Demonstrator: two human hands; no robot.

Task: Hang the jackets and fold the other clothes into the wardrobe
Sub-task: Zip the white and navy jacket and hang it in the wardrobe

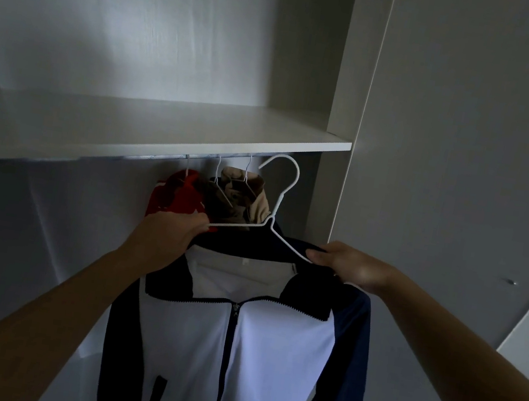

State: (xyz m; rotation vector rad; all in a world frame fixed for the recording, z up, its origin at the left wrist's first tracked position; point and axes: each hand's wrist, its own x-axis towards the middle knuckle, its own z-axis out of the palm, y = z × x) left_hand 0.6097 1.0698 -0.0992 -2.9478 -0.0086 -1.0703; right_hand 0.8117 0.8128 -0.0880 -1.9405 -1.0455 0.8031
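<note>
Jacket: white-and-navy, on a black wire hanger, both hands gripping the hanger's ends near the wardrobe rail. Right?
Not black: the head view shows a white hanger carrying the jacket. The left hand and right hand do grip its ends near the rail.

A home, most likely a bedroom corner, seen facing into an open fitted wardrobe (145, 25); a plain white shelf (171, 126) spans its width; just beneath the shelf runs a metal rail (173, 155) with thin wire hangers (218, 168) hooked over it; below the shelf hang a red garment (173, 196) and a beige and brown garment (240, 193); lower than the shelf and in front of these, a white and navy zip jacket (266, 356) sits on a white hanger (288, 240); right of the shelf stands a flat white door panel (470, 163) with a small metal knob (510, 282).
</note>
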